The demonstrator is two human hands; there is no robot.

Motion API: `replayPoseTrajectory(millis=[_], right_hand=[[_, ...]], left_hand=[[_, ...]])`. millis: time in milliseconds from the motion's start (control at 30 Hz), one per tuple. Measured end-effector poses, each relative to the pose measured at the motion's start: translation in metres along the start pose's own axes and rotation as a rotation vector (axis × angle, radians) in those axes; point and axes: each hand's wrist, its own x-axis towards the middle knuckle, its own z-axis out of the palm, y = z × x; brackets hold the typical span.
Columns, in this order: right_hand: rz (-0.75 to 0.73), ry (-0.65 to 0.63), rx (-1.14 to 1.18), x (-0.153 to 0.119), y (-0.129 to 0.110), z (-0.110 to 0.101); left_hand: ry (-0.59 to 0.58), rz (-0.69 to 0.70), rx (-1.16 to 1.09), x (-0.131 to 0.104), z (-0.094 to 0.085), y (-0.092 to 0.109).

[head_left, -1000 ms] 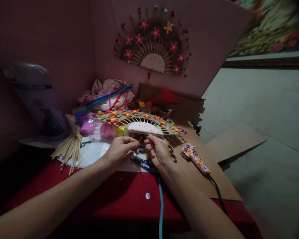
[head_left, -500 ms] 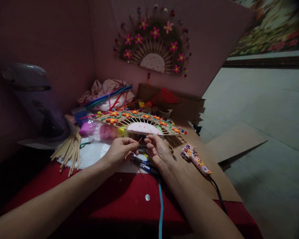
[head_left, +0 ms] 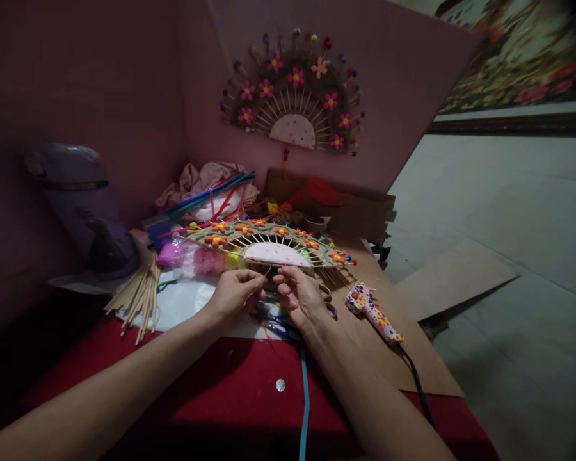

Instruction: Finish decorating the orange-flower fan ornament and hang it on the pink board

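Observation:
My left hand (head_left: 237,293) pinches a thin orange strand (head_left: 267,271) between thumb and fingertips. Close to its right, my right hand (head_left: 299,296) has its fingers curled together; whatever they hold is too small to make out. Just beyond both hands lies a half-round fan (head_left: 277,254) with orange flowers, green trim and a dotted pale centre. Blue-handled scissors (head_left: 283,330) rest under the hands, partly hidden by the right one.
Thin sticks (head_left: 139,298) lie left, near a purple bottle (head_left: 89,214). A flower-patterned glue gun (head_left: 374,314) rests on cardboard (head_left: 413,358) at right. Another fan (head_left: 292,131) hangs on the wall. A blue strip (head_left: 305,403) crosses the red cloth (head_left: 230,397).
The camera view has shifted slightly, so the table items sit a little lower. My hands stay close together, with the orange strand still in the left.

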Motion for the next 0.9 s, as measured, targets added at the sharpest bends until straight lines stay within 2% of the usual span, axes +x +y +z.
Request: replayPoseTrajectory(millis=[333, 533, 667, 900], right_hand=[[0.076, -0.007, 0.021, 0.006, -0.003, 0.004], [0.099, 0.006, 0.03, 0.004, -0.005, 0.006], [0.102, -0.004, 0.039, 0.003, -0.004, 0.006], [0.082, -0.035, 0.043, 0.002, -0.003, 0.005]], left_hand=[[0.013, 0.026, -0.031, 0.003, 0.007, -0.001], [0.052, -0.127, -0.051, 0.009, 0.009, 0.004], [0.102, -0.148, -0.103, 0.011, 0.012, 0.007], [0.121, -0.151, -0.163, 0.012, 0.021, 0.011]])
